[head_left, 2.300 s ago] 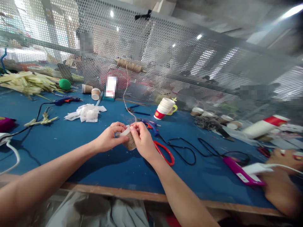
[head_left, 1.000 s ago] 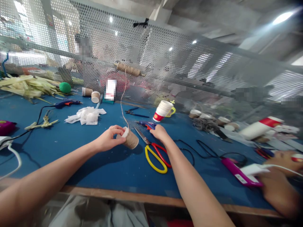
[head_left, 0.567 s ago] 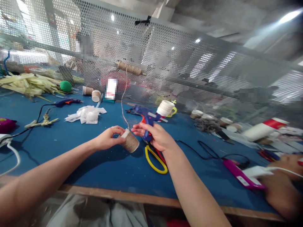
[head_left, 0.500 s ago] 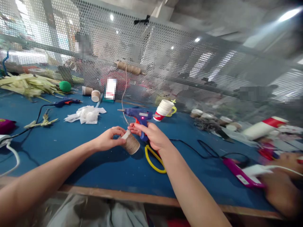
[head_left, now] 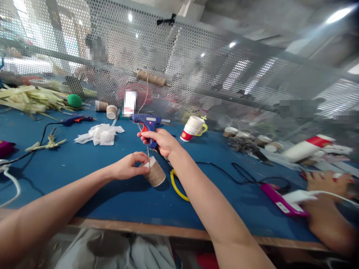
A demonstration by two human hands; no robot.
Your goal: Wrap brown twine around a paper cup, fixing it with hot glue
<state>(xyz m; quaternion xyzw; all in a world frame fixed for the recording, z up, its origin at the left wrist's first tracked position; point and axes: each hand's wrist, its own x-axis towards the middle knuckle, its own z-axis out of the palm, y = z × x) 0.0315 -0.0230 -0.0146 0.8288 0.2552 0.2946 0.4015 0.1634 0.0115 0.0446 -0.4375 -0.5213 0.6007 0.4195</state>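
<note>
My left hand (head_left: 131, 165) is closed on the rim of a paper cup (head_left: 156, 174) wrapped in brown twine, tilted above the blue table. My right hand (head_left: 161, 141) grips a blue hot glue gun (head_left: 148, 121) with an orange trigger and a small red light, held up above the cup. A strand of twine (head_left: 148, 152) runs from the cup up past the right fingers toward a twine spool (head_left: 151, 79) on the mesh panel. Partly behind my right forearm lie scissors with yellow handles (head_left: 178, 188).
White paper scraps (head_left: 99, 134), a second glue gun (head_left: 77, 120) and wrapped cups (head_left: 111, 112) lie left. Stacked paper cups (head_left: 192, 129) stand behind my right arm. A purple power strip (head_left: 283, 200) and another person's hand (head_left: 328, 183) are at right.
My right hand has lifted the glue gun up and to the left, away from the cup. The left hand still holds the cup in nearly the same place.
</note>
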